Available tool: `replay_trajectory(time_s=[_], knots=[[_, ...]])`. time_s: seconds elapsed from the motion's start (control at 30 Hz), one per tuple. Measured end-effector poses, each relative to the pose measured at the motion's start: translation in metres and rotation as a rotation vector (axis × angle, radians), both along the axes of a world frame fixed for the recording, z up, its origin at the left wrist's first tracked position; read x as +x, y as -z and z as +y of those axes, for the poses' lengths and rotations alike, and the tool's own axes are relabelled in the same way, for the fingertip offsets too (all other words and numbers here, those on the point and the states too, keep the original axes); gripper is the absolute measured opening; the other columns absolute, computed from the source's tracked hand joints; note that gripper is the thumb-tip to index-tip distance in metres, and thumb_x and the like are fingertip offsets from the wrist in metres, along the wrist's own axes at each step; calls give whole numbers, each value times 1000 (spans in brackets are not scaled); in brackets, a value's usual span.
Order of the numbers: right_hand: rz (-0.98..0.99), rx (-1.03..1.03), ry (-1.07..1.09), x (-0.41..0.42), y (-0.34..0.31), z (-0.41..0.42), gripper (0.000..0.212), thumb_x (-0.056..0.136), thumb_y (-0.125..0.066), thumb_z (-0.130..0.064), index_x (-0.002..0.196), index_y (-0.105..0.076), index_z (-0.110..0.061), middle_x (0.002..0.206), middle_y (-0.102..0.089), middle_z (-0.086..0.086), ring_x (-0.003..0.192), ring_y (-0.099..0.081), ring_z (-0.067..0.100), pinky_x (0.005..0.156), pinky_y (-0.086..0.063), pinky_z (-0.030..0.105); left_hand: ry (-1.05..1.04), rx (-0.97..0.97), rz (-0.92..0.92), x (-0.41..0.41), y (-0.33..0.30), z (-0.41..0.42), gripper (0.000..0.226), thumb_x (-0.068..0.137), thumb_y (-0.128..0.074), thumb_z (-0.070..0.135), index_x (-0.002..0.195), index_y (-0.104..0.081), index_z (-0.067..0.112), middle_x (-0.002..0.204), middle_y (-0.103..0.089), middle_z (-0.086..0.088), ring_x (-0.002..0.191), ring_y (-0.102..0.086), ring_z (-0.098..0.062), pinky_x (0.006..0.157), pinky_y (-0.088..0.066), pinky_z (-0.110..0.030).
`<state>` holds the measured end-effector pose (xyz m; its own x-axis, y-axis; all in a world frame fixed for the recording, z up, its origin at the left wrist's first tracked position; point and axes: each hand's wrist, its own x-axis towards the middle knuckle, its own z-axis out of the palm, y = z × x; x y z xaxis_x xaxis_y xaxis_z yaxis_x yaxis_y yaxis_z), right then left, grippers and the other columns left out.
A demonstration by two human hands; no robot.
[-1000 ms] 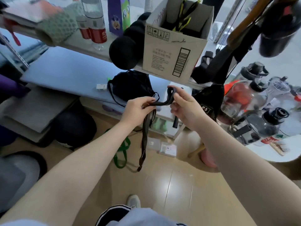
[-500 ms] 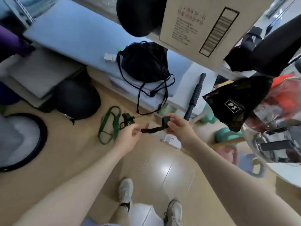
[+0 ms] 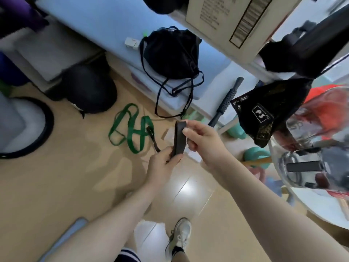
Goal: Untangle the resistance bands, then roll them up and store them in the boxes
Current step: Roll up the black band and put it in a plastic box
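Note:
A black resistance band [image 3: 179, 138] stands upright between my hands over the wooden floor. My right hand [image 3: 203, 141] pinches its folded top end. My left hand [image 3: 163, 164] grips its lower part, and a thin tail of the band [image 3: 153, 139] trails off to the left toward the floor. A green resistance band [image 3: 130, 130] lies in loose loops on the floor just left of my hands. The bottom of a cardboard box [image 3: 232, 21] shows on the shelf at the top right.
A black drawstring bag [image 3: 170, 52] sits on a blue mat [image 3: 105, 25]. A black ball [image 3: 88, 91] and a black roller stick [image 3: 225, 102] lie by the shelf. A black mesh bag [image 3: 264, 114] and bottles [image 3: 317, 140] crowd a round table at right. My shoe [image 3: 180, 236] is below.
The view tipped down toward the floor. The band between my hands turned from level to upright, my right hand now above my left, and the hands came closer together.

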<state>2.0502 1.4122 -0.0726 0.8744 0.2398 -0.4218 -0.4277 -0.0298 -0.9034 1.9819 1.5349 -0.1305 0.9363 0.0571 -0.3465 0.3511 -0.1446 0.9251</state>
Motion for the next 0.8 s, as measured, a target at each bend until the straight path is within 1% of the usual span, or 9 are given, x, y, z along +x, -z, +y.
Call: replay_trajectory(time_s=[0.03,0.1,0.17,0.27,0.33,0.43,0.6,0.7,0.8], knots=[[-36,-9,-5,1,-12,4,24,91,-52,-4,112,-62,-11,66,-53,-1,53,-47,6,52,-36,17,-5,-20,-5,3,-12,7,10,86,-61,20,84,-65,29,81,-69,-3,79,-65,-21,77,-50,-35],[-63,-28,-41,0,-26,14,32,93,-53,-13,124,-54,-21,98,-66,-12,86,-60,3,71,-44,15,10,-17,-30,11,-40,26,21,90,-56,11,85,-65,29,83,-70,-4,77,-66,-15,73,-49,-21],[-32,-59,-152,-6,-31,26,41,95,-49,-22,135,-41,-26,125,-55,-16,112,-52,0,83,-41,9,19,7,-73,22,-73,48,27,92,-53,10,82,-63,34,79,-69,3,69,-62,-3,64,-47,-12],[52,-67,-284,-19,-30,51,28,98,-43,-23,122,-49,-34,122,-55,-18,103,-52,-13,85,-37,10,33,-31,-128,40,-114,81,24,94,-51,13,88,-64,33,86,-72,9,86,-66,-7,82,-52,-26],[43,-72,-292,-22,-34,69,31,97,-46,-15,125,-50,-27,117,-59,-15,96,-55,-14,82,-41,10,59,-52,-154,50,-134,100,22,94,-50,13,90,-64,29,85,-73,10,90,-67,-9,88,-52,-31],[-142,-234,-295,-16,-47,91,29,94,-52,-16,122,-54,-21,118,-62,-11,108,-55,-2,97,-42,24,90,-141,-217,63,-166,117,22,96,-47,10,91,-64,23,85,-72,4,87,-66,-14,88,-53,-34],[-186,-318,-233,-4,-81,108,21,98,-42,-21,111,-58,-19,101,-66,0,96,-63,17,91,-50,44,76,-165,-330,92,-205,136,24,98,-43,11,92,-60,27,83,-69,4,84,-66,-13,84,-54,-31],[-200,-278,-211,1,-99,107,17,98,-43,-20,102,-60,-21,87,-64,-6,76,-63,1,76,-53,25,10,-171,-305,106,-211,141,23,98,-43,14,87,-60,26,86,-69,2,83,-65,-16,81,-54,-35],[-120,-154,-188,0,-104,104,20,97,-46,-15,101,-61,-26,87,-66,-9,75,-64,-1,71,-52,15,-14,-198,-273,114,-210,141,23,98,-42,14,86,-60,23,88,-68,0,83,-65,-18,73,-52,-31]])
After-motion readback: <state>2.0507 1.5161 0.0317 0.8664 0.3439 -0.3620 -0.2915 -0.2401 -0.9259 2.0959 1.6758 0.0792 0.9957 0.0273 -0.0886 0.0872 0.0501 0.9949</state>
